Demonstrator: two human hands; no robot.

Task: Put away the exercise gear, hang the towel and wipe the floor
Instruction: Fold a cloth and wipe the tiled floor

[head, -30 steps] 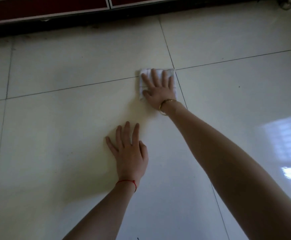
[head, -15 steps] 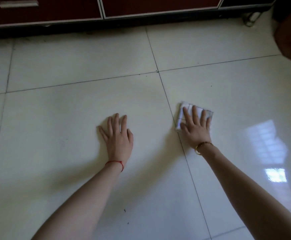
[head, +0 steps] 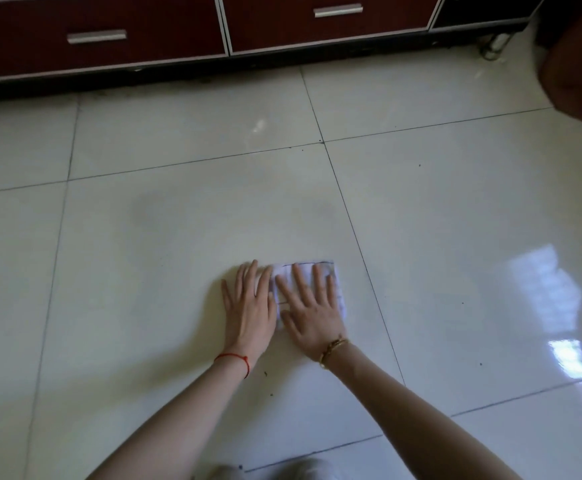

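Currently a small folded white cloth with thin dark line checks (head: 308, 289) is pressed flat on the glossy cream tiled floor (head: 144, 271), on the large middle tile, just left of the dark grout line that runs toward the lower right edge of the floor in view. The right hand (head: 312, 313) is laid palm down on the cloth, fingers straight and spread, nothing gripped; a gold bracelet (head: 333, 349) is worn at its wrist. The left hand (head: 248, 310) is laid flat on the tile just beside it, fingers straight and held together, pointing at the far edge of the floor; its fingertip side is touching or nearly touching the cloth's left edge, which cannot be settled from this view. A thin red string band (head: 236, 358) is worn on the left wrist. Both forearms are stretched out from the near edge of the floor. Small dark specks (head: 265, 374) are seen on the tile near the left wrist. Along the far edge of the floor a dark red cabinet with two drawer fronts (head: 144, 39) is seen, each with a silver bar handle (head: 96, 36). Bright window reflections (head: 546, 282) are cast on the tiles toward the right edge. A brown blurred shape (head: 580, 60) is cut off at the far right corner.
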